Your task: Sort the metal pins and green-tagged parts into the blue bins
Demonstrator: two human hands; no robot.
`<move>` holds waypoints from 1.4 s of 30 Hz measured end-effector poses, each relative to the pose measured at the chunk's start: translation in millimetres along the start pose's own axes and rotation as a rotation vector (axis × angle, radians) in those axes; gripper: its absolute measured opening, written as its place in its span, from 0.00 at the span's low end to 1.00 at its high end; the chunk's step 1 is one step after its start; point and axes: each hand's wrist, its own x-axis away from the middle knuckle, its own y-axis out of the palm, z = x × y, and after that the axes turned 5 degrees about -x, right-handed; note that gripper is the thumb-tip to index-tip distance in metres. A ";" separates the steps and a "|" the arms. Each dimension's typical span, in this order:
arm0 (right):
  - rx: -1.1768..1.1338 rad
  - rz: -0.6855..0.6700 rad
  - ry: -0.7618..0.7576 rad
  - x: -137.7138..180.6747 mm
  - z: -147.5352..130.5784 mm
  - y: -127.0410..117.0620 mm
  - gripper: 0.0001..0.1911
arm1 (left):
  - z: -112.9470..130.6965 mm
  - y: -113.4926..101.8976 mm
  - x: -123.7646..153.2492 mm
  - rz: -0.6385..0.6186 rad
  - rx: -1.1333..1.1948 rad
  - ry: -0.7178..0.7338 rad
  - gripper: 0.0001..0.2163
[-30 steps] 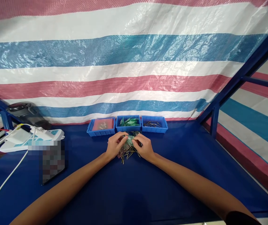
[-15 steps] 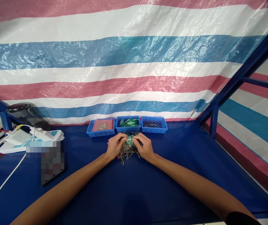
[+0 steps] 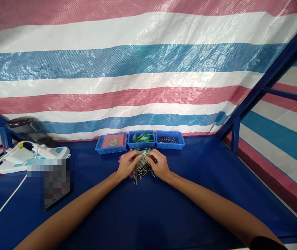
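Between my two hands is a small clear bag with a greenish tint [image 3: 143, 153]. My left hand [image 3: 126, 166] pinches its left side, thumb pointing inward. On the other side my right hand [image 3: 161, 166] grips the bag with thumb and fingers closed. Below and around the bag spreads a loose pile of thin dark and gold metal pieces, like drill bits [image 3: 140, 173]. A bit of pinkish plastic shows beside my left hand. What lies inside the bag is too small to make out.
Three blue bins stand behind my hands: one with a pink sheet or bag [image 3: 107, 141], one with green packets [image 3: 142, 137], one with thin metal pieces [image 3: 167, 139]. At left are a power strip [image 3: 60, 152], white cables, a blurred dark device [image 3: 57, 187] and a dark container [image 3: 31, 130].
Both thumbs have come closer together over the bag, and the bag sits slightly differently between the fingers. The whole view has shifted a little; the bins stay put.
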 end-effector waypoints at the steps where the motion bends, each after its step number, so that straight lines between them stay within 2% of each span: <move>1: -0.011 -0.005 0.003 -0.2 0.0 -0.1 0.10 | 0.2 0.0 0.1 0.021 -0.028 0.015 0.12; 5: -0.040 -0.030 0.014 -0.2 1.0 0.3 0.07 | -0.7 -0.1 2.7 0.105 -0.097 0.104 0.12; 11: 0.002 -0.098 0.007 -0.2 3.0 2.0 0.11 | -3.3 -1.0 5.8 0.278 -0.077 0.174 0.10; 13: 0.016 -0.104 0.000 0.3 3.9 2.3 0.12 | -2.6 -1.1 5.5 0.262 -0.104 0.160 0.11; 19: 0.083 -0.120 -0.072 4.9 7.6 4.7 0.13 | 2.7 -0.6 3.0 0.097 -0.137 0.169 0.11; 25: 0.030 0.009 0.008 2.8 1.7 3.6 0.12 | 3.3 -1.3 5.0 0.165 -0.146 0.150 0.10; 32: 0.016 0.020 -0.008 0.7 -0.5 1.2 0.10 | 3.5 0.9 2.5 0.066 -0.139 0.085 0.10; 38: -0.003 0.009 0.015 0.4 -2.3 0.7 0.09 | 5.5 -0.2 3.9 0.140 -0.167 -0.015 0.10; 42: -0.005 0.019 0.026 0.5 -3.4 -0.2 0.10 | 6.3 -11.7 -12.1 0.247 -0.143 -0.077 0.12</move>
